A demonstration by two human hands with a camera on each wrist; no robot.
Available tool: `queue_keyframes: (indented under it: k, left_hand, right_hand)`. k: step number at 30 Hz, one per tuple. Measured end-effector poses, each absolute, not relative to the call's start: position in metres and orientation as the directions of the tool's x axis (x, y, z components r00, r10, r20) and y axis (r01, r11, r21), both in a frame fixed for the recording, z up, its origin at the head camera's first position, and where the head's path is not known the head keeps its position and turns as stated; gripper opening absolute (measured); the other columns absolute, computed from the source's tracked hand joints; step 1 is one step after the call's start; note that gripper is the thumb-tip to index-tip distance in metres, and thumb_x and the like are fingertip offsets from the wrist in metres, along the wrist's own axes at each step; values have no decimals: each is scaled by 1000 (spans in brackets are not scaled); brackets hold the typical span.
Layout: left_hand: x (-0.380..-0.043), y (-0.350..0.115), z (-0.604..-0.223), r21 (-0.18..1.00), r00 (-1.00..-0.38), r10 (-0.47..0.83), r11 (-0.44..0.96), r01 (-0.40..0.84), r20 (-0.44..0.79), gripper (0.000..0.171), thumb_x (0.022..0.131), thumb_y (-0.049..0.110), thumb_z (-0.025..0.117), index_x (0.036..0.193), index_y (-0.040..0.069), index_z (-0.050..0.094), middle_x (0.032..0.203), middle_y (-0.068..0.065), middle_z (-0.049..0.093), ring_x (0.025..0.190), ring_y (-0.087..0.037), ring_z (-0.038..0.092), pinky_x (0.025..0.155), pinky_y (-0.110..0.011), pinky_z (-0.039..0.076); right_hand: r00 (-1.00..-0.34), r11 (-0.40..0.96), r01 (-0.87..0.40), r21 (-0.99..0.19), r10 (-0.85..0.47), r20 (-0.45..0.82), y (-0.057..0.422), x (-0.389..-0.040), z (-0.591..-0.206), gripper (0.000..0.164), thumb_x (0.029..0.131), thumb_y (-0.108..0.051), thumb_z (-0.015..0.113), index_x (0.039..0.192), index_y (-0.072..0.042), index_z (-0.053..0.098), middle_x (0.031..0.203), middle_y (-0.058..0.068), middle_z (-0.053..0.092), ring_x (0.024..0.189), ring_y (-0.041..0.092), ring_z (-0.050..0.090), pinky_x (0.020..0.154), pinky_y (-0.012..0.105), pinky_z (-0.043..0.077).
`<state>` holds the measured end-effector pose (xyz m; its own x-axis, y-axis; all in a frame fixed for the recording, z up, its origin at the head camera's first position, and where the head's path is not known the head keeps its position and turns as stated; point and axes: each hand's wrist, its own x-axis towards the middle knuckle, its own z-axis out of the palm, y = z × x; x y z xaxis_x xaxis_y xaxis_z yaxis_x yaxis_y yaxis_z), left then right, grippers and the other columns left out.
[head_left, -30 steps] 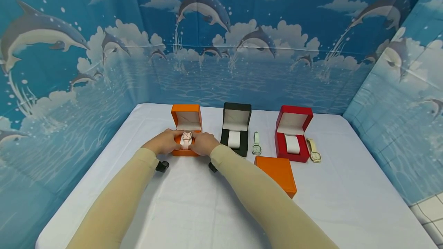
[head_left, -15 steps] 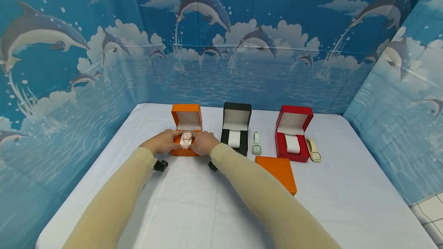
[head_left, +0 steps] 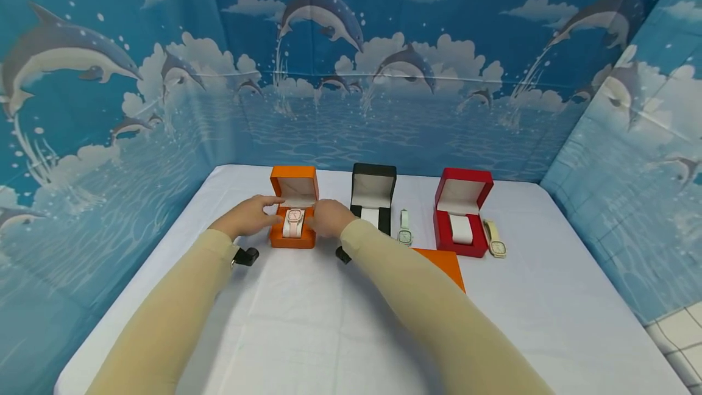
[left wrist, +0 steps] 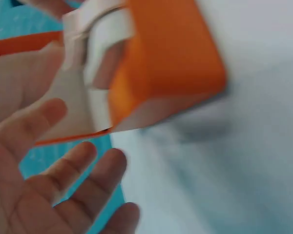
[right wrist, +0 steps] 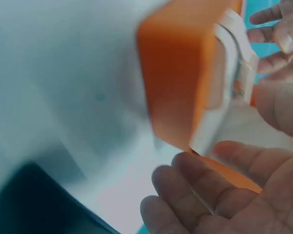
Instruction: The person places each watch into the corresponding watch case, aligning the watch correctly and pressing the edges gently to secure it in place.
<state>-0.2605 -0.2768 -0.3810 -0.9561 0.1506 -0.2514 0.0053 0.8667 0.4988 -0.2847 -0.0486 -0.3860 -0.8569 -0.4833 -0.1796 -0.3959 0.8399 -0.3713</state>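
Observation:
A pink watch sits round the white cushion of an orange watch box, whose lid stands up behind it. On the box's left side is my left hand, its fingers spread and off the watch. At the right side, close by the box and watch, is my right hand. The left wrist view shows the left fingers loosely extended beside the orange wall, holding nothing. Likewise, the right fingers reach along the box's side in the right wrist view without gripping anything. Both wrist views are blurred.
Right of my hands stand an open black watch box and an open red one, each with a white cushion. A pale green watch and a gold watch lie beside them. My right sleeve partly covers an orange box.
Both hands have let go of the watch and moved outward, the left to the left and the right slightly to the right. The watch stays in the orange box.

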Motion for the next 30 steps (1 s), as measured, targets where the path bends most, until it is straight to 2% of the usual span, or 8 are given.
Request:
queue_keyframes:
  k: [3,5,8,10,12,17,21,30]
  left_hand:
    - [-262,-282,-370,543,-984,76,839,-26,-163,55,107,49,56,150,14,55,155,-20,50,138,-41,51,113,-61,45]
    - [-264,-284,-362,581,-993,16,812,-56,-119,61,107,56,52,147,10,54,151,-20,52,132,-40,54,111,-60,47]
    - [-268,-282,-352,630,-994,-48,771,-97,-93,77,105,67,47,156,9,42,154,-21,48,134,-41,52,113,-60,46]
    - [-273,-278,-347,648,-993,-69,753,-115,-96,86,104,70,45,164,10,31,159,-22,44,141,-42,49,116,-61,44]
    - [-277,-274,-343,653,-991,-77,746,-128,-106,90,104,71,44,168,12,23,165,-21,39,148,-42,44,119,-61,41]
    - [-290,-264,-338,646,-990,-73,751,-135,-122,86,105,69,42,169,14,23,169,-18,37,154,-40,39,123,-61,36]
    - [-297,-260,-338,651,-987,-75,744,-152,-145,80,106,67,40,168,17,29,170,-13,36,154,-38,38,123,-60,37]
    - [-301,-260,-345,654,-992,-89,746,-127,-92,62,112,51,43,163,17,41,165,-13,44,150,-38,44,121,-59,39]
  right_hand:
    - [-878,829,-349,-437,-452,-156,-43,-290,-373,39,112,-36,52,121,-4,71,99,9,69,74,19,59,79,34,52]
    - [-904,817,-313,-485,-413,-111,-41,-294,-365,45,112,-39,50,132,-2,68,107,10,73,85,21,66,87,37,57]
    - [-932,794,-287,-535,-360,-35,-39,-299,-354,54,113,-42,47,149,-3,57,134,13,70,117,28,70,106,45,56]
    - [-937,774,-290,-563,-348,4,-39,-303,-350,59,114,-43,44,158,-4,46,150,14,61,134,30,63,114,48,50]
    - [-935,749,-291,-595,-353,12,-40,-306,-348,62,114,-44,41,163,-7,37,161,12,51,143,30,56,119,48,46]
    - [-930,721,-284,-632,-368,-2,-46,-313,-348,63,115,-45,37,167,-10,29,166,11,45,149,28,49,122,47,42]
    - [-933,719,-276,-638,-361,-3,-50,-317,-350,61,115,-44,38,166,-10,33,167,10,43,153,28,44,123,47,41]
    - [-943,678,-240,-695,-332,1,-51,-318,-353,56,114,-42,41,163,-15,42,163,7,49,151,28,46,121,48,43]
